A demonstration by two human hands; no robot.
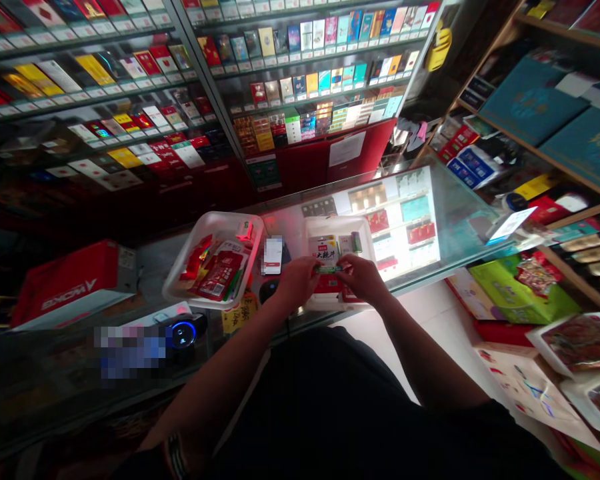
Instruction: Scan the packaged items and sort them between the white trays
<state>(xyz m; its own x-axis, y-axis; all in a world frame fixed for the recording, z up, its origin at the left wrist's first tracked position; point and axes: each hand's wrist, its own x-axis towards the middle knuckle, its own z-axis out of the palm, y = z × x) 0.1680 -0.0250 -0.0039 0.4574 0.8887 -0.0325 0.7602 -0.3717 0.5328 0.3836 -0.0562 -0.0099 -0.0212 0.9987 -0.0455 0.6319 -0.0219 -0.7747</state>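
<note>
Between my two hands is a small, narrow green packet, its printing too small to read. My left hand pinches its left end, and my right hand has fingers closed on the right end. Both hands are over a white plastic tray on the glass counter. Inside it lie a red and white snack packet and some smaller packs, partly covered by my hands. Left of my left hand, a phone with a lit screen lies on the counter.
A second white tray with red snack packets stands to the left, near a red box. A round device with a blue ring is at the counter's near edge. Shelves of cigarette packs rise behind; large teal boxes are at right.
</note>
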